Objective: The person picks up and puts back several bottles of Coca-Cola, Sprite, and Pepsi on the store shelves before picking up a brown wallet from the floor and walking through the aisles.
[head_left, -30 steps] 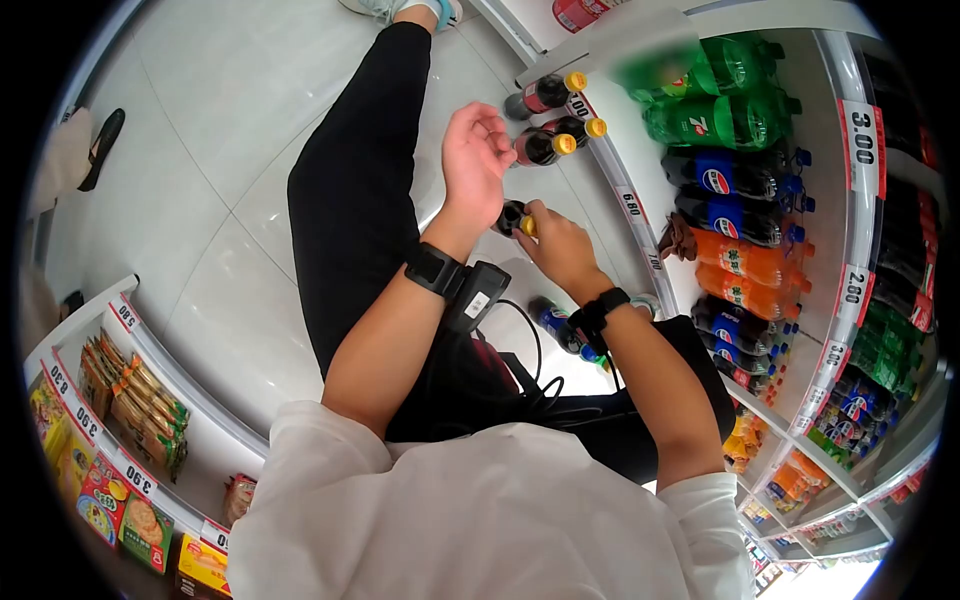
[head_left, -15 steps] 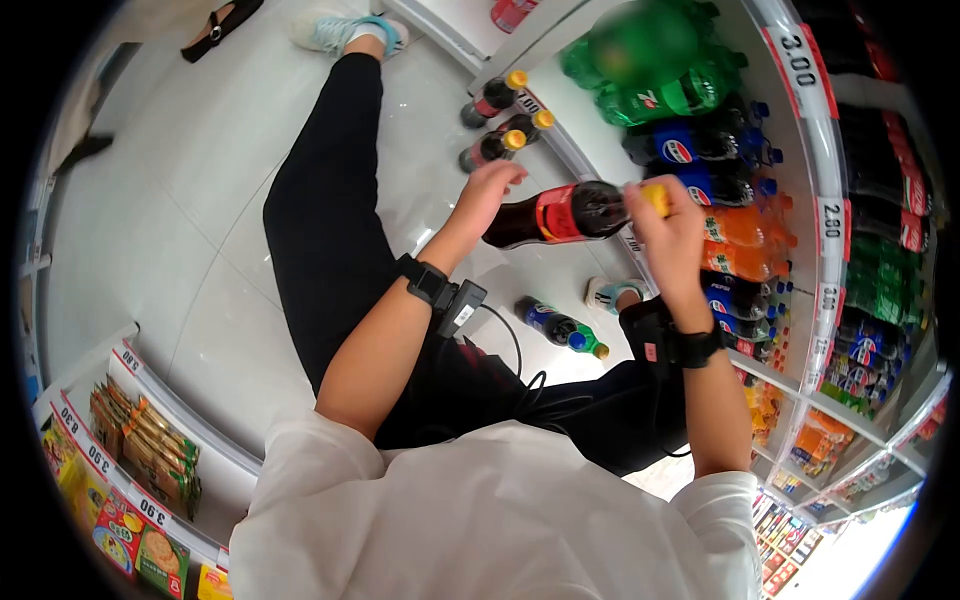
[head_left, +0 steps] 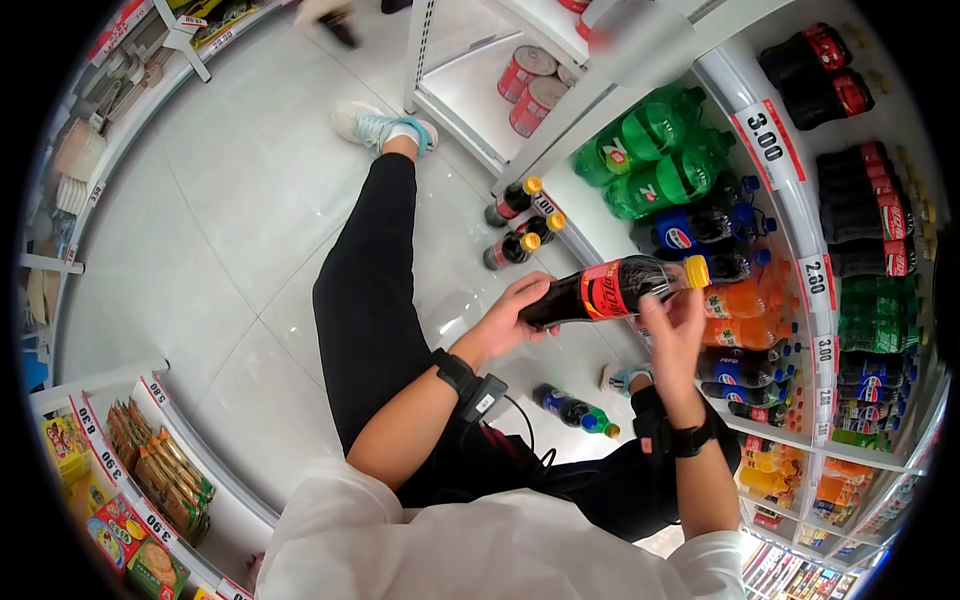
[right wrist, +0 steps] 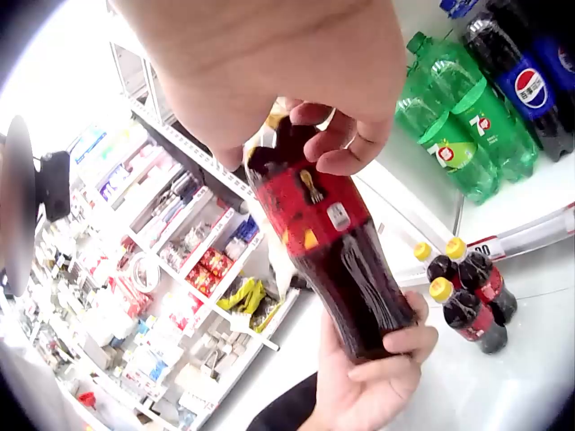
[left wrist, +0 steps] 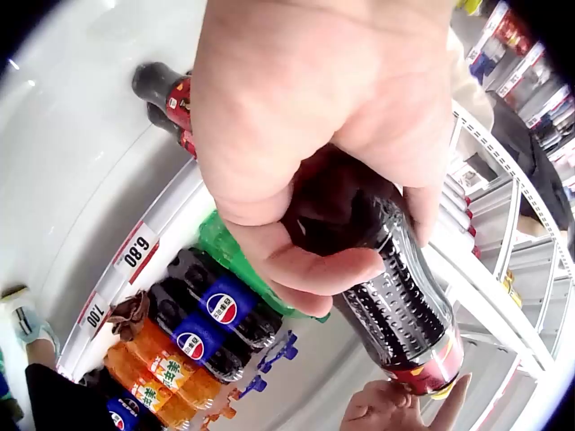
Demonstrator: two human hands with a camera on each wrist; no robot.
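A cola bottle [head_left: 610,290] with a red label and yellow cap lies nearly level between both hands, beside the drinks shelf. My left hand [head_left: 512,322] holds its base; in the left wrist view the fingers [left wrist: 314,274] curl round the dark bottom end. At the shoulder and neck, just below the cap, is my right hand [head_left: 675,335]. Its fingers [right wrist: 346,148] bend round the bottle's upper part in the right wrist view, the thumb on the opposite side. Three smaller yellow-capped cola bottles [head_left: 512,250] stand on the floor by the shelf's foot.
The shelf at right bears green 7UP bottles [head_left: 660,185], Pepsi bottles [head_left: 690,228] and orange soda bottles [head_left: 735,300]. Two bottles, one blue-labelled Pepsi bottle [head_left: 560,402] and one green, are on the floor near my foot. A snack shelf [head_left: 150,400] stands at left.
The right hand has lifted the cola bottle from the floor and shifted from its cap to its neck and shoulder. The left hand, empty before, now holds its base. The head view has turned.
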